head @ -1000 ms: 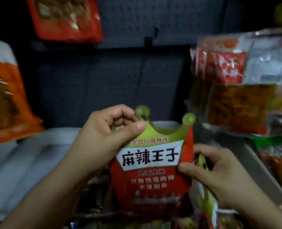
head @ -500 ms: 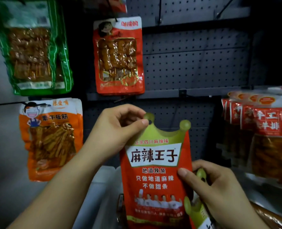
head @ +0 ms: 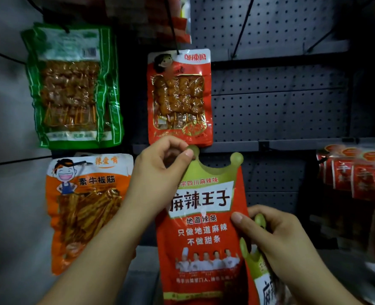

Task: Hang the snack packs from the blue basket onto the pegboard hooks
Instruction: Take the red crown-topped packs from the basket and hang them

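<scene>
Your left hand point(head: 158, 170) pinches the red crown pack point(head: 204, 227) by its top tab before the pegboard point(head: 281, 106) to find a hook, right hand point(head: 276, 236) steadying its edge while gripping a second pack point(head: 259, 267).

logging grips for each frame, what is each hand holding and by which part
Left hand pinches the red crown-topped snack pack at its green top-left point; right hand grips its right edge, with a second matching pack behind.

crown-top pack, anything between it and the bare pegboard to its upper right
Nothing visible does. The crown-top pack, pinched by the left hand, sits below the orange skewer pack; the bare pegboard lies clear to the right.
</scene>
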